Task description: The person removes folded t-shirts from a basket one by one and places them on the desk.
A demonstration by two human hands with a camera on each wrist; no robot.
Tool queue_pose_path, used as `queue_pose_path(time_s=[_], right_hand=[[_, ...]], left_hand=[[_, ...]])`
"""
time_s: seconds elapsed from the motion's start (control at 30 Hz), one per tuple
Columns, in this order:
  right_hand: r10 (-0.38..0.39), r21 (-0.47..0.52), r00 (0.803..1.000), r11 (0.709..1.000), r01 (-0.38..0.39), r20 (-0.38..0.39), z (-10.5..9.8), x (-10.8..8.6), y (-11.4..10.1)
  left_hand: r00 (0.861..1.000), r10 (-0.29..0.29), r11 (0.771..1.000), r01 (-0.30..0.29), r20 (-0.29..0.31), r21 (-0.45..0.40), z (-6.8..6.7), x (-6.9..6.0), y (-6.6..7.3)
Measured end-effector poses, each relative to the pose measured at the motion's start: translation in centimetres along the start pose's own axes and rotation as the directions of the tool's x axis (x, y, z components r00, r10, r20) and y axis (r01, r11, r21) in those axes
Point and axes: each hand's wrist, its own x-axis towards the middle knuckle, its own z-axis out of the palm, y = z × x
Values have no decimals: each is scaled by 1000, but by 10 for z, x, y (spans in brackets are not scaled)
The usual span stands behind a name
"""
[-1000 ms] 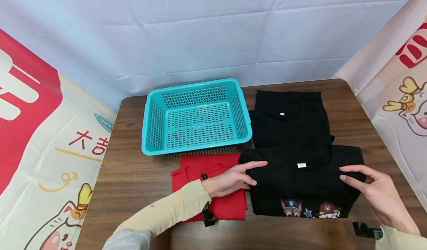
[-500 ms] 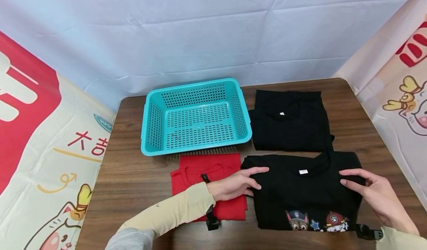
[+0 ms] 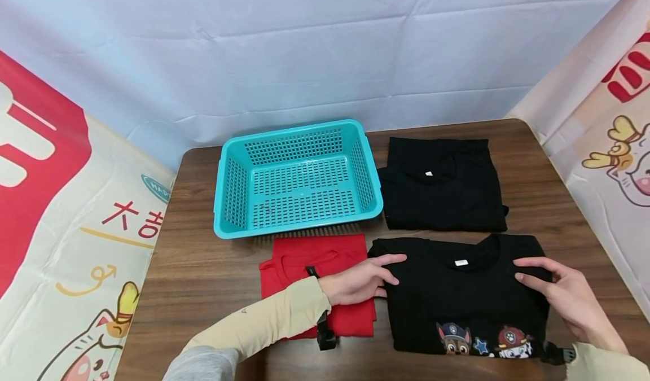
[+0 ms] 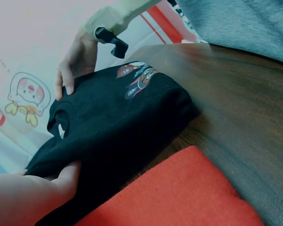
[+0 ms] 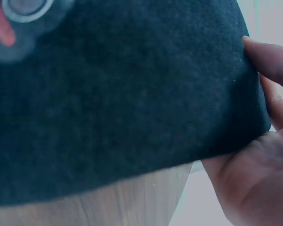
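A folded black T-shirt with a cartoon dog print and a white neck label spans the space between both hands. On its left side my left hand grips the edge, fingers over the top; the thumb presses the cloth in the left wrist view. At the opposite side my right hand pinches the shoulder edge. In the right wrist view that hand's fingers lie over the cloth's border, and the lower edge of the shirt hangs over the wooden surface. A folded red T-shirt lies partly beneath my left wrist.
Behind the red shirt stands a turquoise plastic basket with nothing in it. Another folded black T-shirt lies at the back right of the wooden table. White and printed cloth screens surround the table.
The black T-shirt held by both hands has shifted toward the person, away from the rear black shirt, and its print shows more fully. Basket, red shirt and rear shirt stay put.
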Motion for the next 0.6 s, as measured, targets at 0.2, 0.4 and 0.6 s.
queue_pose_path(time_s=[0.2, 0.4, 0.6], right_hand=[[12, -9, 1000, 1000, -12, 27, 0, 7, 3], [48, 59, 995, 997, -54, 90, 0, 14, 0], [104, 127, 977, 984, -129, 184, -4, 19, 0]], left_hand=[[1000, 6, 999, -7, -24, -34, 1, 1, 1], [999, 5, 997, -8, -33, -83, 0, 2, 2], [1000, 1, 991, -5, -32, -133, -1, 3, 2]])
